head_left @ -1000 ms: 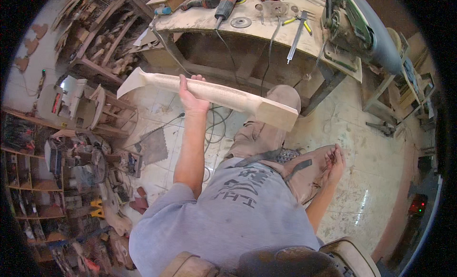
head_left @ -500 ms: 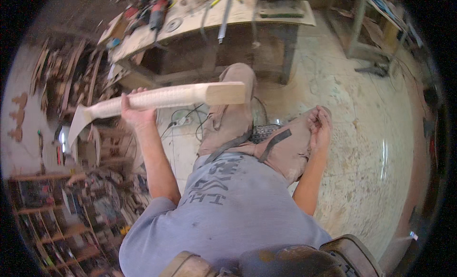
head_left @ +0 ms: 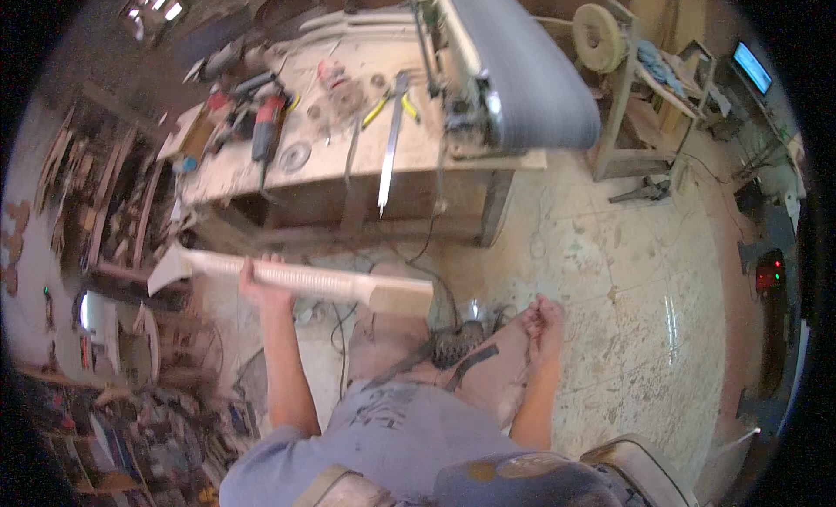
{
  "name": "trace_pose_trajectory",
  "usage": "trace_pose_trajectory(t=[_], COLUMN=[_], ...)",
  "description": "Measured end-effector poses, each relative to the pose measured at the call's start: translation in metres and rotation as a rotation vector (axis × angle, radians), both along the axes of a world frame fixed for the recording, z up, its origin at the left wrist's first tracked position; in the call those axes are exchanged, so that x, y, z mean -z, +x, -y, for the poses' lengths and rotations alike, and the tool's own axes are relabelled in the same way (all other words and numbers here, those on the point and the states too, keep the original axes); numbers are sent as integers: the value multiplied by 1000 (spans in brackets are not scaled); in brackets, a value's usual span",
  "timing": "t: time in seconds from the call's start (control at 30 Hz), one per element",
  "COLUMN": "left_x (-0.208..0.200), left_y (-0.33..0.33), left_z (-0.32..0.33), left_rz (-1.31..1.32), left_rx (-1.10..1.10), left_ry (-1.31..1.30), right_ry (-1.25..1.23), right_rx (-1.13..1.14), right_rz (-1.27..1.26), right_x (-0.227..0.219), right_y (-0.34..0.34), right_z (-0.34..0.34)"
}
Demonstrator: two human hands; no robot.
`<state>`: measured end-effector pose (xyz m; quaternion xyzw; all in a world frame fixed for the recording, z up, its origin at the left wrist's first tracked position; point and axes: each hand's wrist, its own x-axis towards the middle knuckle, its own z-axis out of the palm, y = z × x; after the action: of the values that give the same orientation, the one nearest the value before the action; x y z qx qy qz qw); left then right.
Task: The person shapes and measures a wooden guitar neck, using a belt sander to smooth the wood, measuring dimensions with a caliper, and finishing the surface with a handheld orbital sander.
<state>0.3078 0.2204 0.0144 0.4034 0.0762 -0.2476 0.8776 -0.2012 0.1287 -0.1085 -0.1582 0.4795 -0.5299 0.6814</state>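
Observation:
My left hand (head_left: 268, 285) is wrapped round a long pale wooden piece that looks like an unfinished guitar neck (head_left: 340, 283). Fine cross ridges run along its shaft; a squared block forms the right end, and the left end flares into an angled tip. It is held nearly level over my legs, sloping slightly down to the right. My right hand (head_left: 546, 322) rests by my right knee with its fingers curled in, and no object shows in it.
Ahead stands a workbench (head_left: 305, 180) bearing an angle grinder (head_left: 269, 128), a grey disc (head_left: 295, 157) and yellow-handled pliers (head_left: 379, 112). A wide belt sander (head_left: 531, 80) overhangs its right end. Further right is a wooden stand with a round wheel (head_left: 599, 38). Cables (head_left: 341, 333) lie on the floor.
My view has tilted up, bringing the belt sander and more benchtop into sight. The guitar neck, still in my left hand, now slopes down to the right. My right hand stays by the knee.

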Motion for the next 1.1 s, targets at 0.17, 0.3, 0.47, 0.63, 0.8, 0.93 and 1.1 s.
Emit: trace_pose_trajectory(t=[0.17,0.3,0.47,0.63,0.8,0.93,1.1], left_x=[9,54,65,1,-56,-112,-113], left_y=[9,82,46,-6,24,-6,39], left_z=[30,31,22,11,-49,-112,-179], left_rz=[-49,108,-61,-126,-187,-257,-193], left_rx=[198,299,317,305,288,-58,-348], left_ry=[168,427,717,679,425,375,44], right_ry=[-188,-37,185,345,-32,518,529], right_rx=[-130,-190,-181,-184,-1067,-682,-776], right_rz=[-76,31,-165,-296,-1509,-1001,-950], right_x=[-6,-9,-10,62,126,61,-43], right_y=[34,29,-40,-127,-221,-212,-127], right_z=[66,140,135,85,24,-9,-22])
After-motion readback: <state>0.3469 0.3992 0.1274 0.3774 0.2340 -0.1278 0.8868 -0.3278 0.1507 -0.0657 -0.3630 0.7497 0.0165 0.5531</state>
